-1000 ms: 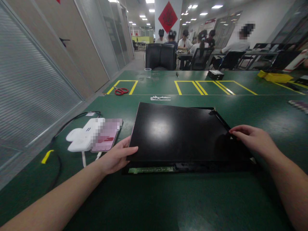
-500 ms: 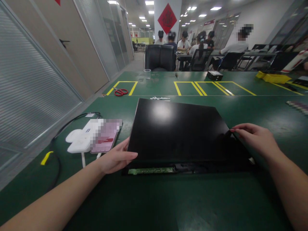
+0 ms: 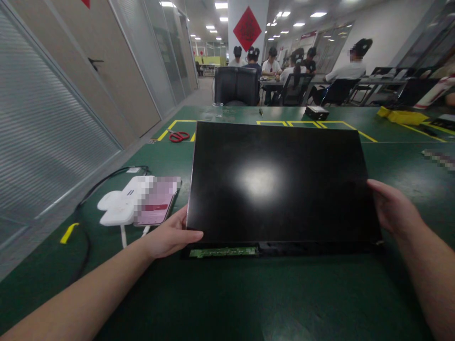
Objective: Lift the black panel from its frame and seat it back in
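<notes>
A glossy black LCD screen panel (image 3: 302, 199) stands tilted over the table, its far edge raised. Along its near edge runs a strip of green circuit board (image 3: 223, 252). My left hand (image 3: 174, 237) grips the panel's near left corner, thumb on the front face and fingers hidden behind. At the right edge, my right hand (image 3: 396, 210) holds the panel with the thumb at its rim; the other fingers are mostly out of sight behind it. A white spot of light reflects off the panel's middle.
Left of the panel lie a phone (image 3: 159, 201), a white charger (image 3: 121, 208) and a black cable (image 3: 87, 237). Red-handled scissors (image 3: 178, 136), a clear cup (image 3: 218, 110) and a black box (image 3: 317, 112) are farther back on the green table (image 3: 249, 303). Several people sit beyond.
The panel's far edge has risen, more so on the right, and its front faces me more. My right hand has gone from pinching near the right corner to holding the right edge.
</notes>
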The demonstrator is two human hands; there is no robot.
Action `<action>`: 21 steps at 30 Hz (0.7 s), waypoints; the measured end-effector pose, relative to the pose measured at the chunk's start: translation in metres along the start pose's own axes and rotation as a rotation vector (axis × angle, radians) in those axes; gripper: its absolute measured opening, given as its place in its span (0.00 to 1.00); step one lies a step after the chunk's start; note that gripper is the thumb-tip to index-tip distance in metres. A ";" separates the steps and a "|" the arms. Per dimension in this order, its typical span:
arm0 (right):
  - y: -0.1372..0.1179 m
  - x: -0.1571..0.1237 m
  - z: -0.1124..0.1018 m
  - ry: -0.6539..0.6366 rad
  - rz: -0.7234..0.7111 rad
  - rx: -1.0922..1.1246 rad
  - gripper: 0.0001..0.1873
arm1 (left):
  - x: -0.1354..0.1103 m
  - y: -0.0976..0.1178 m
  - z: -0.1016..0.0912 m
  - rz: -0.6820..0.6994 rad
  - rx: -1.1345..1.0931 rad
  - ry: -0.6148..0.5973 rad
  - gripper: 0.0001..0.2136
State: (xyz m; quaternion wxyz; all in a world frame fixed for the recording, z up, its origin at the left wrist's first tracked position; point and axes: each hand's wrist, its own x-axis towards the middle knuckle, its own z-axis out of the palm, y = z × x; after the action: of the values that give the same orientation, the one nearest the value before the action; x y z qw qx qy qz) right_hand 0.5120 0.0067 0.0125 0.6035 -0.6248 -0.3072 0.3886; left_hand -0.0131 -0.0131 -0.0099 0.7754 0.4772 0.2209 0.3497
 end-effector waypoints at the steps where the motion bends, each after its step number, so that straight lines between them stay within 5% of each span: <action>1: -0.007 -0.007 -0.002 0.023 0.087 0.040 0.10 | 0.000 0.000 -0.001 -0.005 -0.011 0.007 0.26; 5: -0.026 -0.030 -0.013 0.181 0.190 0.147 0.04 | -0.001 0.001 -0.003 -0.037 -0.068 0.003 0.30; 8: -0.027 -0.032 -0.020 0.223 0.096 0.103 0.05 | 0.000 0.004 -0.002 -0.051 -0.088 -0.014 0.33; 11: -0.024 -0.026 -0.020 0.219 -0.033 0.060 0.06 | 0.003 0.007 0.001 -0.042 -0.120 -0.030 0.30; 16: -0.031 -0.029 -0.004 0.151 0.063 0.146 0.03 | 0.008 0.009 0.002 -0.047 -0.229 -0.038 0.18; 21: -0.040 -0.040 0.006 0.212 -0.096 0.140 0.09 | 0.009 0.006 -0.002 -0.056 -0.209 -0.094 0.21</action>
State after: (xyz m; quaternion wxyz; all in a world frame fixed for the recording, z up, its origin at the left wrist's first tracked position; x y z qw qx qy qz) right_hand 0.4900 -0.0216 0.0567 0.6925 -0.6034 -0.2436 0.3115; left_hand -0.0104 -0.0031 -0.0053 0.8398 0.4034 0.1597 0.3262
